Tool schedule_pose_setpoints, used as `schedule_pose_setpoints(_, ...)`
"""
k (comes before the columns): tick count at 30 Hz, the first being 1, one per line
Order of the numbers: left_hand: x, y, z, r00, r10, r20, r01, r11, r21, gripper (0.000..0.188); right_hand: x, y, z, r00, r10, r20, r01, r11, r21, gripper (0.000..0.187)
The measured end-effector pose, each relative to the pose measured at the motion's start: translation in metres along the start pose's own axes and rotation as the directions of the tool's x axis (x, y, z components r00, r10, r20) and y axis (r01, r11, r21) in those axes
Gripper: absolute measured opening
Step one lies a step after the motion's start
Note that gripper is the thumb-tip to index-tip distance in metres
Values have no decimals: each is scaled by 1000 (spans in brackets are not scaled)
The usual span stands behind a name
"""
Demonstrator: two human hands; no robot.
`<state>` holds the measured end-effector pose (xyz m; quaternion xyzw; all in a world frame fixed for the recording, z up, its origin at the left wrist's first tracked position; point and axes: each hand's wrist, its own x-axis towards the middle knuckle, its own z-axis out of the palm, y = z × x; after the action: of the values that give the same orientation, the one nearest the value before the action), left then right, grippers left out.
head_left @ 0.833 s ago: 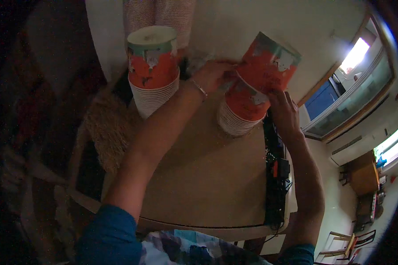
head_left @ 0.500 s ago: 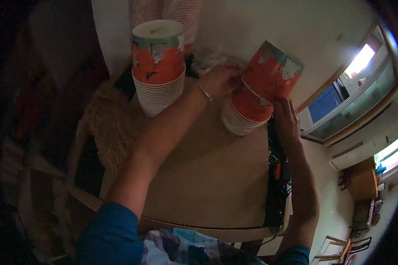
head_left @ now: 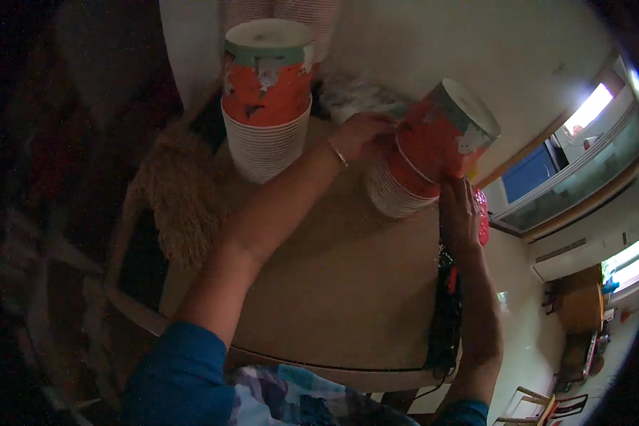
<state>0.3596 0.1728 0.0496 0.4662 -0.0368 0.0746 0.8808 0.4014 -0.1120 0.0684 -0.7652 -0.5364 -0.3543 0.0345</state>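
A stack of nested paper buckets [head_left: 405, 192], mouths down, leans on the table with its upper end to the right. The top bucket [head_left: 440, 135] is orange with a green band, a pale round base and peeling grey patches. My left hand [head_left: 368, 135] closes on its left side, its fingertips partly hidden. On the right side my right hand [head_left: 461, 206] grips near its lower edge, fingers bent against the wall. A second upside-down bucket stack [head_left: 268, 106] stands upright to the left, its top bucket orange above many pale rims.
A bundle of dry straw-like fibre [head_left: 181, 206] lies on the left of the brown table [head_left: 326, 298]. Crumpled clear plastic [head_left: 348, 96] sits at the back, before tall wrapped stacks [head_left: 305, 21]. A red packet [head_left: 483, 216] shows past my right hand; a dark cable [head_left: 444, 348] runs along the right edge.
The top bucket has tipped toward the right, so its round base now shows. Both hands stay on it. The view has shifted slightly, and a red packet has come into sight.
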Motion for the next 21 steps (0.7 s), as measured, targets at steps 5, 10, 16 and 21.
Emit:
schedule_pose_setpoints(5,3,4,0,999,-29,-43,29,1000,7,26,5,-4,1,1000,15,6,-16,998,64,30)
schedule_pose_setpoints(10,-3,2,-7,999,-8,-44,7,1000,-30,27,3,-10,4,998,65,-4,-64,995,75,28)
schedule_pose_setpoints(16,7,-4,-24,998,11,64,-15,997,73,26,1,-7,11,998,55,10,-56,996,69,26)
schedule_pose_setpoints(21,17,-8,-26,1000,2,-30,2,992,123,25,5,-12,14,990,133,46,-138,981,134,26)
